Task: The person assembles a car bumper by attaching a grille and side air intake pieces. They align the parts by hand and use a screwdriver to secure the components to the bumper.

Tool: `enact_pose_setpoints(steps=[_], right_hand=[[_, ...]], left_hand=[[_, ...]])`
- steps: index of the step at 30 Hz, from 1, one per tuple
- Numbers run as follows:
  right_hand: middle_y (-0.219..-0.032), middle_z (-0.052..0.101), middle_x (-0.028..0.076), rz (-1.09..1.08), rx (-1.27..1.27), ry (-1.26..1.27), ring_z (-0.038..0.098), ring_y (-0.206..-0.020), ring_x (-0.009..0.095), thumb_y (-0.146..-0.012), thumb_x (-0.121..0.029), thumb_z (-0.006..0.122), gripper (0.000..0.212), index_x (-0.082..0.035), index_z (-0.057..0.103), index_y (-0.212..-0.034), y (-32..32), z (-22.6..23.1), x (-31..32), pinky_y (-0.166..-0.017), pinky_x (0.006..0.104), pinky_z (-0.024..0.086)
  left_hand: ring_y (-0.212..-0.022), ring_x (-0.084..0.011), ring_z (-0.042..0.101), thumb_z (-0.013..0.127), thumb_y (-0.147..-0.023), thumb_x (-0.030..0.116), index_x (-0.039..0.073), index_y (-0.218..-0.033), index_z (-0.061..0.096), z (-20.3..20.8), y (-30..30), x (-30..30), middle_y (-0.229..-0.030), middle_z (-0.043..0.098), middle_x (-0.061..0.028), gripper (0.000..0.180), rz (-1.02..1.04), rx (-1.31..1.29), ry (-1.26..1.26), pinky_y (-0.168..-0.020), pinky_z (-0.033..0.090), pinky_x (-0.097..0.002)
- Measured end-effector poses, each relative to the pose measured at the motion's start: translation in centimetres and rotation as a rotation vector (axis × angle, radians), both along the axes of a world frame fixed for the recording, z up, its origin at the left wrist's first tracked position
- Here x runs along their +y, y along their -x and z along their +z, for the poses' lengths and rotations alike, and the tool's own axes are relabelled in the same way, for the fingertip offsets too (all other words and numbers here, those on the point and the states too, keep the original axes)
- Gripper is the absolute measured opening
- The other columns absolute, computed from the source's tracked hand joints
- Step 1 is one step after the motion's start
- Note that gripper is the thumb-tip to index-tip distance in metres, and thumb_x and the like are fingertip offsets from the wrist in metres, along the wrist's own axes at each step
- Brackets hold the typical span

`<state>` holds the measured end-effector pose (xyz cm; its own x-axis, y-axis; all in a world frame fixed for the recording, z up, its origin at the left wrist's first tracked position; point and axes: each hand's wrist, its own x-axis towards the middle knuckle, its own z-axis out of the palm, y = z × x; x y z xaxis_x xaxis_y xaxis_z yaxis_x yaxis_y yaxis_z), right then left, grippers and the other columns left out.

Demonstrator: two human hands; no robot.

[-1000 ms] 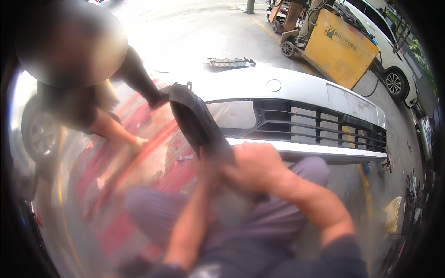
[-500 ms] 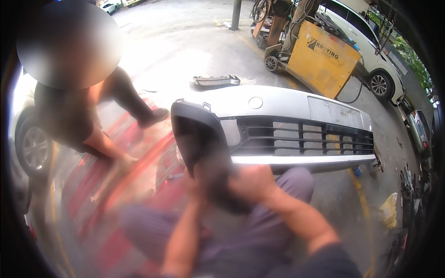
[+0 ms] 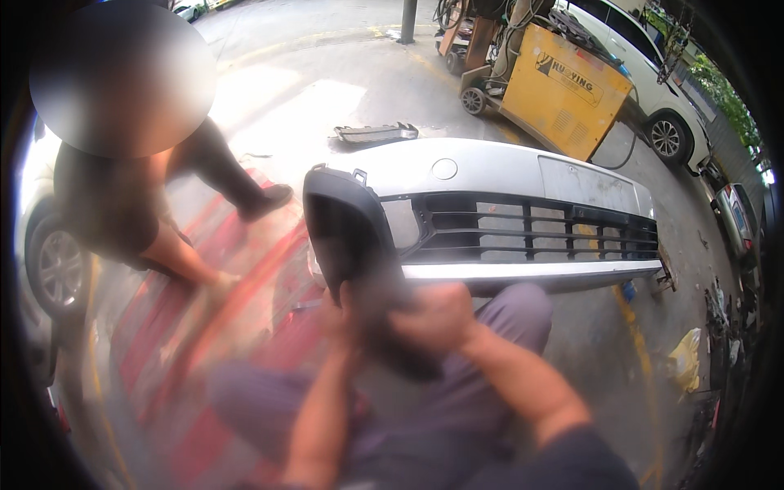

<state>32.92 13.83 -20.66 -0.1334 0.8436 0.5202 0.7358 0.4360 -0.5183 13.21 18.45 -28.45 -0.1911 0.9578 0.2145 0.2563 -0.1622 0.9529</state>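
Note:
A long, curved black plastic bumper trim piece (image 3: pixel 347 220) stands tilted in front of me, with small clip tabs at its upper end. My left hand (image 3: pixel 341 314) is closed on its left edge, low down; those fingers are blurred. On the opposite edge my right hand (image 3: pixel 437 318) grips the same piece, fingers wrapped round it. The lower end is smeared and hangs between my knees. Just beyond lies a white car bumper (image 3: pixel 490 170) with a black slatted grille (image 3: pixel 547 233). The trim piece covers part of the bumper's left end.
At the left a person crouches, one hand (image 3: pixel 220 286) low over the red-striped floor (image 3: pixel 261 269). A yellow wheeled machine (image 3: pixel 563 94) stands at the far right, before a white car (image 3: pixel 665 122). Behind the bumper lies a narrow grille strip (image 3: pixel 376 133). A yellow bag (image 3: pixel 686 359) lies right.
The bumper and background sit slightly higher in the picture. My right hand appears a little lower and further left; both hands still hold the trim piece.

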Motion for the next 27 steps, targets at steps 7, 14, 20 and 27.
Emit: enact_pose_setpoints(steps=[7, 14, 20, 27], right_hand=[[-0.056, 0.054, 0.016, -0.026, 0.001, -0.073, 0.057, -0.050, 0.038, -0.082, -0.042, 0.084, 0.053, -0.008, 0.053, -0.057, 0.5, 0.7, -0.4, -0.049, 0.0454, 0.046], [-0.058, 0.057, 0.018, -0.068, -0.065, -0.054, 0.060, -0.054, 0.040, -0.083, -0.042, 0.084, 0.052, -0.006, 0.055, -0.058, 0.3, 1.3, -0.7, -0.051, 0.0472, 0.048], [-0.071, 0.066, 0.020, -0.052, -0.206, 0.238, 0.069, -0.068, 0.042, -0.084, -0.063, 0.080, 0.064, -0.001, 0.065, -0.075, -1.1, 4.8, 0.2, -0.063, 0.0481, 0.055], [-0.085, 0.074, 0.020, -0.134, -0.254, 0.193, 0.075, -0.082, 0.041, -0.093, -0.055, 0.073, 0.055, 0.000, 0.072, -0.095, -0.5, 11.2, 4.2, -0.074, 0.0479, 0.060]], left_hand=[[-0.094, -0.0275, 0.073, 0.056, -0.113, 0.044, -0.003, -0.124, 0.069, -1.5, 0.0, 0.2, -0.103, 0.077, -0.0182, 0.050, 0.046, 0.042, 0.007, -0.085, 0.055, -0.0399], [-0.093, -0.0280, 0.073, 0.055, -0.113, 0.044, -0.004, -0.122, 0.070, -1.1, -0.6, 0.1, -0.103, 0.078, -0.0189, 0.051, 0.070, 0.017, -0.031, -0.084, 0.055, -0.0400], [-0.095, -0.0199, 0.070, 0.057, -0.113, 0.039, -0.005, -0.124, 0.069, 0.5, -0.4, -0.6, -0.107, 0.077, -0.0137, 0.047, -0.100, -0.170, 0.127, -0.086, 0.054, -0.0356], [-0.098, -0.0188, 0.069, 0.057, -0.113, 0.038, -0.004, -0.125, 0.069, -0.4, -0.3, -0.3, -0.112, 0.077, -0.0127, 0.045, -0.161, -0.191, 0.086, -0.089, 0.054, -0.0340]])
